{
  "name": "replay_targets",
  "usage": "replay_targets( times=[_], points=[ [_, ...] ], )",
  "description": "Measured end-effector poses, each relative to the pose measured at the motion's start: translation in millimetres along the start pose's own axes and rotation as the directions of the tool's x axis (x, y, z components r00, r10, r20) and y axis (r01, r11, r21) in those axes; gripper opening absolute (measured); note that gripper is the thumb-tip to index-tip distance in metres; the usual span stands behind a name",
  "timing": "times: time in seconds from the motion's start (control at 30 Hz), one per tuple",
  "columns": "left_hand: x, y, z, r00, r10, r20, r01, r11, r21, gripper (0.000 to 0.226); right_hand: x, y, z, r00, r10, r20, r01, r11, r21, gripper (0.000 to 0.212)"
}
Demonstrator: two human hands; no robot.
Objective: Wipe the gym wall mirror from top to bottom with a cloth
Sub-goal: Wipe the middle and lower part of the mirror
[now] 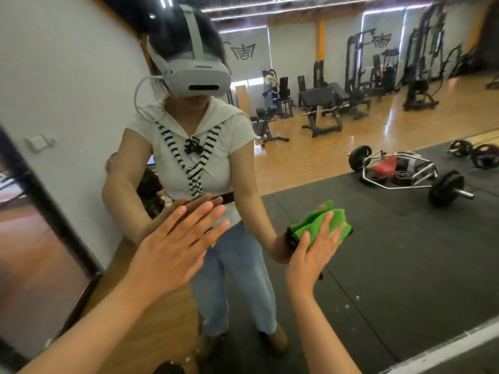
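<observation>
The wall mirror (378,252) fills most of the view and reflects me and the gym behind. My left hand (172,244) lies flat against the glass with fingers spread and holds nothing. My right hand (316,255) presses a folded green cloth (318,222) flat on the mirror at about waist height, to the right of my reflection. The cloth shows partly from under my fingers. Its reflection meets it on the glass.
A dark mirror frame edge (54,220) runs down the left side beside a white wall (67,90). A white strip (445,349) runs along the mirror's lower right edge. Reflected in the glass are a hex barbell (410,174), weight benches (321,109), machines and black floor mats.
</observation>
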State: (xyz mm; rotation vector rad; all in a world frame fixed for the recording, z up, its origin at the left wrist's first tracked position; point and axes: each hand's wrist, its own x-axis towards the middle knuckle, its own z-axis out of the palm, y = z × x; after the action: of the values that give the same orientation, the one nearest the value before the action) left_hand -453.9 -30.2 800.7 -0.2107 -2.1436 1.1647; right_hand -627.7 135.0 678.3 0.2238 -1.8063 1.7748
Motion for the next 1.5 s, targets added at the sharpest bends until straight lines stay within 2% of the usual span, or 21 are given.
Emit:
replay_targets(
  times=[0.07, 0.17, 0.23, 0.3, 0.37, 0.43, 0.5, 0.57, 0.63, 0.73, 0.8, 0.9, 0.97, 1.0, 1.1, 1.2, 1.23, 1.3, 1.37, 1.43, 1.5],
  points=[
    [-19, -19, 2, 1.000, -0.003, 0.003, 0.003, 1.000, 0.023, 0.066, -11, 14, 1, 0.981, 0.184, -0.064, -0.183, 0.983, 0.028, 0.059],
    [-31, -32, 11, 0.999, 0.049, -0.006, -0.049, 0.998, 0.046, 0.065, -21, -5, 14, 0.892, 0.422, -0.163, -0.409, 0.906, 0.108, 0.064],
    [-32, -31, 16, 0.998, 0.050, -0.023, -0.049, 0.998, 0.049, 0.065, -26, -34, 27, 0.879, 0.452, -0.153, -0.435, 0.891, 0.131, 0.067],
    [-33, -30, 21, 0.997, 0.063, -0.051, -0.060, 0.997, 0.054, 0.063, -42, -68, 42, 0.943, 0.317, -0.105, -0.305, 0.945, 0.116, 0.064],
    [-35, -30, 23, 0.995, 0.065, -0.070, -0.062, 0.997, 0.035, 0.062, -63, -93, 53, 0.996, 0.083, -0.033, -0.080, 0.993, 0.084, 0.061],
    [-36, -29, 24, 0.995, 0.061, -0.081, -0.060, 0.998, 0.010, 0.061, -69, -94, 56, 0.994, -0.110, 0.020, 0.110, 0.994, 0.020, 0.060],
    [-34, -28, 24, 0.994, 0.055, -0.090, -0.057, 0.998, -0.013, 0.060, -63, -77, 52, 0.976, -0.217, 0.033, 0.219, 0.974, -0.053, 0.059],
    [-33, -29, 24, 0.993, 0.046, -0.112, -0.047, 0.999, -0.009, 0.061, -57, -59, 44, 0.983, -0.182, 0.004, 0.182, 0.981, -0.060, 0.058],
    [-34, -30, 23, 0.992, 0.040, -0.118, -0.041, 0.999, -0.002, 0.063, -54, -47, 39, 0.998, -0.002, -0.068, 0.001, 1.000, -0.005, 0.057],
    [-33, -29, 22, 0.990, 0.038, -0.134, -0.042, 0.999, -0.029, 0.062, -49, -60, 43, 0.952, 0.253, -0.176, -0.239, 0.966, 0.094, 0.058],
    [-33, -29, 22, 0.989, 0.033, -0.142, -0.039, 0.998, -0.042, 0.061, -53, -84, 52, 0.980, 0.156, -0.120, -0.143, 0.984, 0.111, 0.058],
    [-32, -30, 23, 0.989, 0.039, -0.141, -0.042, 0.999, -0.022, 0.059, -61, -91, 54, 0.975, -0.221, 0.030, 0.220, 0.975, 0.029, 0.054],
    [-34, -30, 25, 0.990, 0.038, -0.139, -0.040, 0.999, -0.011, 0.058, -44, -72, 42, 0.959, -0.280, 0.039, 0.281, 0.959, -0.030, 0.052],
    [-34, -30, 25, 0.990, 0.035, -0.140, -0.036, 0.999, -0.005, 0.057, -32, -62, 36, 0.972, -0.234, -0.013, 0.233, 0.972, -0.041, 0.052],
    [-34, -29, 25, 0.990, 0.039, -0.133, -0.040, 0.999, -0.005, 0.057, 1, -52, 28, 0.975, 0.070, -0.210, -0.065, 0.997, 0.029, 0.053],
    [-36, -29, 25, 0.989, 0.041, -0.145, -0.042, 0.999, -0.006, 0.056, -12, -72, 43, 0.943, 0.234, -0.236, -0.213, 0.971, 0.112, 0.057],
    [-36, -29, 25, 0.988, 0.035, -0.151, -0.036, 0.999, -0.003, 0.057, -30, -80, 52, 0.957, 0.207, -0.201, -0.188, 0.976, 0.112, 0.057],
    [-36, -28, 24, 0.987, 0.031, -0.158, -0.032, 0.999, 0.000, 0.059, -80, -87, 63, 0.998, 0.002, -0.065, 0.001, 0.999, 0.033, 0.061],
    [-37, -28, 24, 0.989, 0.029, -0.142, -0.028, 1.000, 0.006, 0.061, -112, -72, 59, 0.960, -0.254, 0.121, 0.263, 0.962, -0.069, 0.058],
    [-37, -28, 24, 0.991, 0.028, -0.132, -0.027, 1.000, 0.009, 0.063, -98, -42, 45, 0.884, -0.417, 0.213, 0.447, 0.886, -0.121, 0.054],
    [-37, -28, 24, 0.991, 0.031, -0.128, -0.029, 0.999, 0.018, 0.062, -75, -18, 31, 0.879, -0.427, 0.213, 0.463, 0.872, -0.160, 0.052]
  ],
)
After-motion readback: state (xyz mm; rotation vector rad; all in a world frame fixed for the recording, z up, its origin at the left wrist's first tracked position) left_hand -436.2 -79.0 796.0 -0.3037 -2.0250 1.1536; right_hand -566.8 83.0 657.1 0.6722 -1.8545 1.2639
